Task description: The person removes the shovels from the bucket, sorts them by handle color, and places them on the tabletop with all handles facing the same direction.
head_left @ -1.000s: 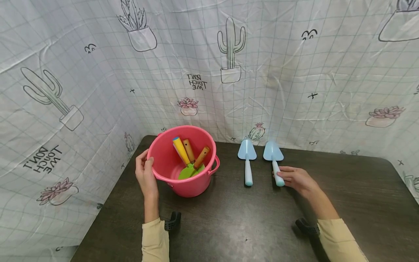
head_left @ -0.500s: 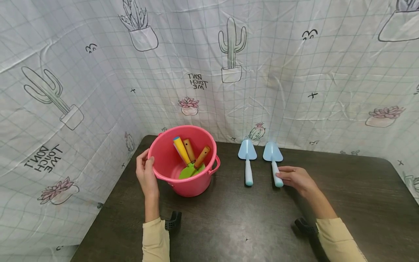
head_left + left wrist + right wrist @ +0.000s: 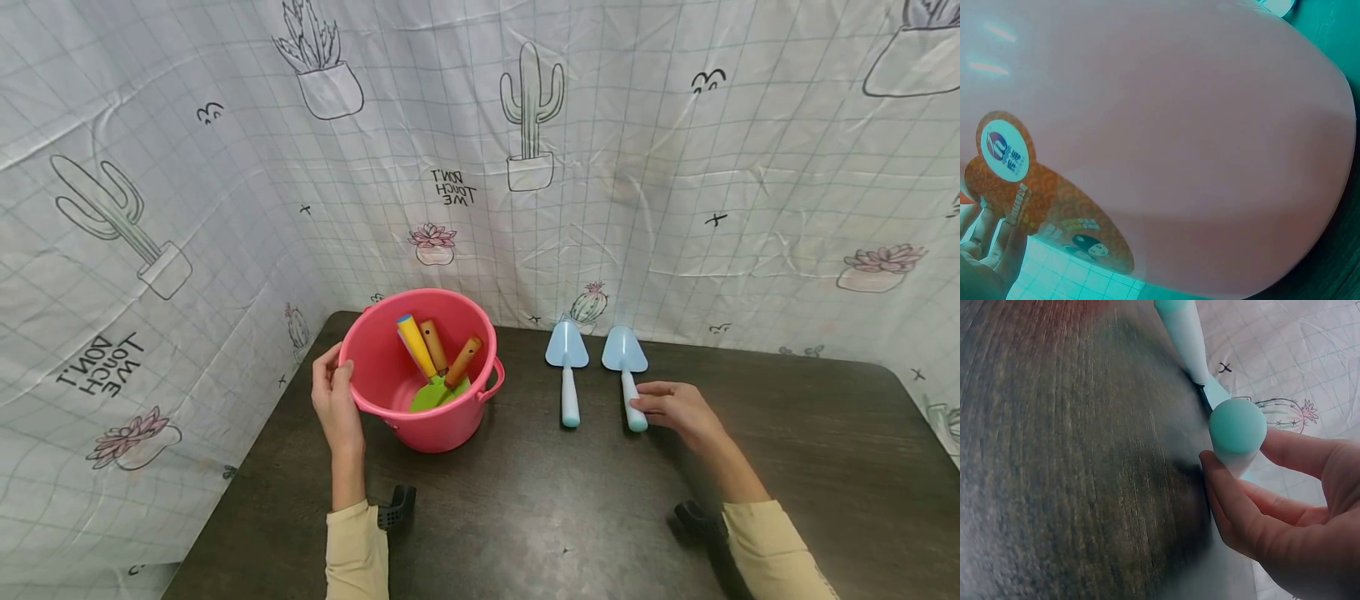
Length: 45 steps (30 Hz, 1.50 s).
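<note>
My left hand [image 3: 337, 410] grips the rim of a pink bucket [image 3: 441, 432], thumb over the edge and fingers outside. A sticker [image 3: 1063, 212] shows on the bucket's wall in the left wrist view. Inside stand a yellow-handled tool [image 3: 416, 346] and two wooden-handled ones [image 3: 463, 361], near a green blade [image 3: 427, 395]. On the right, my right hand [image 3: 688, 415] pinches the white handle of a light-blue trowel [image 3: 624, 350]. Its teal end cap [image 3: 1238, 427] faces the right wrist camera. A matching trowel [image 3: 567, 345] lies just left of it, untouched.
The dark wooden table [image 3: 510, 508] carries everything. Behind it and along the left side hangs a white cloth [image 3: 637, 167] printed with cacti. Both trowel blades point at that cloth, near the back edge.
The right trowel's handle end has swung slightly left and nearer to me, with my right hand moving along. My left hand and the bucket have stayed put.
</note>
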Each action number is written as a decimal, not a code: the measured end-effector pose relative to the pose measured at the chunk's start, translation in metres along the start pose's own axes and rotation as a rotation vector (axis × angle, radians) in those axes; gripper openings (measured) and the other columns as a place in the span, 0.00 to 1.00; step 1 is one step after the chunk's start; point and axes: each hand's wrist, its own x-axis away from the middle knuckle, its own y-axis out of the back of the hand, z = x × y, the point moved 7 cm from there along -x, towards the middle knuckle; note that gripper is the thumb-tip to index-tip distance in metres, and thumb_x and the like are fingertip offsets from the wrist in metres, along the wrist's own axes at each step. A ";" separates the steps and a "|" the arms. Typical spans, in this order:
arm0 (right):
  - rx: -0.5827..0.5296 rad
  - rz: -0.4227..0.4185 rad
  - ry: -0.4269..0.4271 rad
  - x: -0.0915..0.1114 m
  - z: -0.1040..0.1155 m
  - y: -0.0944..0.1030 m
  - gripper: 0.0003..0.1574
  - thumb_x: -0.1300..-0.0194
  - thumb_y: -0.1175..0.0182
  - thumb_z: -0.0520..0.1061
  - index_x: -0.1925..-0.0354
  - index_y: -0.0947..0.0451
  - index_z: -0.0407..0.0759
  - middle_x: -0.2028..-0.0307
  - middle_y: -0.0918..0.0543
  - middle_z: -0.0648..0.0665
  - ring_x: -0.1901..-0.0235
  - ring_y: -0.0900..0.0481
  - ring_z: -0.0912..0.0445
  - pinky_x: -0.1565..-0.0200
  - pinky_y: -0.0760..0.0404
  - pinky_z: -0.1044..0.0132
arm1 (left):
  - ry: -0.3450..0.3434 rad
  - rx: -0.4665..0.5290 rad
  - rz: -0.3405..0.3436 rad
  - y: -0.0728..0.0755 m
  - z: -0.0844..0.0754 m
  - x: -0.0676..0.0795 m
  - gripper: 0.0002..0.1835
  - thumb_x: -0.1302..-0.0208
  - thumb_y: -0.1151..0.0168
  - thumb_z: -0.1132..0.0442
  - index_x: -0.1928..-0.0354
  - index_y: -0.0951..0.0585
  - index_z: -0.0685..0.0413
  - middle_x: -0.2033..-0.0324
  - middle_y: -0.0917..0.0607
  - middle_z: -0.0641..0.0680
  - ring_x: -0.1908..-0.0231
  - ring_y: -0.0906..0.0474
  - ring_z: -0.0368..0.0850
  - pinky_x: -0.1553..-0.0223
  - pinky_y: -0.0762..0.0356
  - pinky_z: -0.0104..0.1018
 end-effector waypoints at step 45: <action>0.195 -0.079 0.022 0.002 0.004 0.002 0.29 0.28 0.38 0.39 0.39 0.29 0.17 0.48 0.19 0.29 0.58 0.18 0.57 0.53 0.14 0.57 | -0.008 -0.006 0.001 -0.001 -0.001 0.001 0.19 0.26 0.48 0.64 0.36 0.24 0.61 0.46 0.20 0.58 0.49 0.23 0.53 0.48 0.19 0.36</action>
